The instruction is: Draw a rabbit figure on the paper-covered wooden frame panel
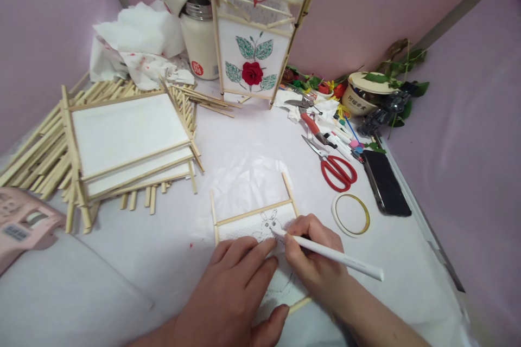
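My right hand (315, 255) is closed round a white marker pen (340, 254), its tip touching the paper beside a drawn rabbit face (271, 222). The drawing is in dark lines on a white textured paper sheet (238, 225). Wooden sticks (254, 211) frame that sheet. My left hand (244, 287) lies flat over the sheet's left and middle part, fingers stretched out, thumb apart. Both hands hide much of the drawing; a few faint lines show lower down between them.
Stick-framed white panels (130, 133) rest on a heap of wooden sticks (44, 146). A pink tool (24, 225) lies left. A tall frame with a rose picture (252, 59) stands behind, near a vacuum flask (199, 38). Right are red scissors (340, 172), pruning shears (311, 122), tape (336, 217) and a phone (386, 181).
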`<control>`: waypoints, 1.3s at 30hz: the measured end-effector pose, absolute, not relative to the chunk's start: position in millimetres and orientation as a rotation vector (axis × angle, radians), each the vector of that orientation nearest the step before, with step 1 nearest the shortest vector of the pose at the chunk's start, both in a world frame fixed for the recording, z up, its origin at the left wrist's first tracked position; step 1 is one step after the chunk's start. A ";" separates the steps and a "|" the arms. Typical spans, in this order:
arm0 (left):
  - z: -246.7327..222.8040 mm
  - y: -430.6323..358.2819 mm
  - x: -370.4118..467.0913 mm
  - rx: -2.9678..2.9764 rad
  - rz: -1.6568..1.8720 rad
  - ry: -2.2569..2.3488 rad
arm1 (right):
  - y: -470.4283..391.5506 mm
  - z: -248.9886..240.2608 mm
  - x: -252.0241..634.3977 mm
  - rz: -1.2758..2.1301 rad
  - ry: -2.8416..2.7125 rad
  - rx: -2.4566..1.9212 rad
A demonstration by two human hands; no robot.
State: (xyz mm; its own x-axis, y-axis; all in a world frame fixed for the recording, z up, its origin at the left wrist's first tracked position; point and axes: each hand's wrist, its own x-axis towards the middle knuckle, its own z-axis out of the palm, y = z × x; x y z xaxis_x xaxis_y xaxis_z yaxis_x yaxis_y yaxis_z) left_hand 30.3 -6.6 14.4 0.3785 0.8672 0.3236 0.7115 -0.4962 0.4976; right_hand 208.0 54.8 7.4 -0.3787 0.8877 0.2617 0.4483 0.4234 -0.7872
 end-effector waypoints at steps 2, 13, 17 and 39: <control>15.0 -6.8 30.8 2.354 0.841 1.399 | 54.8 7.2 207.6 0.809 -1.986 -1.128; 16.1 -7.1 31.1 2.353 0.824 1.409 | 54.3 6.7 207.4 0.818 -1.972 -1.149; 17.0 -7.5 30.0 2.360 0.842 1.409 | 54.7 6.6 207.9 0.831 -1.981 -1.131; 1.3 -10.3 34.7 2.327 0.934 1.410 | 54.8 6.6 208.5 0.847 -1.974 -1.109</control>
State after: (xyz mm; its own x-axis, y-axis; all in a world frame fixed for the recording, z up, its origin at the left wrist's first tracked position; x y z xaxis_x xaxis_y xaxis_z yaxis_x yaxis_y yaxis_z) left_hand 34.7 -10.3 1.3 0.3208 0.8642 0.3876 0.6944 -0.4929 0.5243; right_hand 208.5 54.8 6.6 -0.3809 0.8873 0.2600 0.4228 0.4172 -0.8045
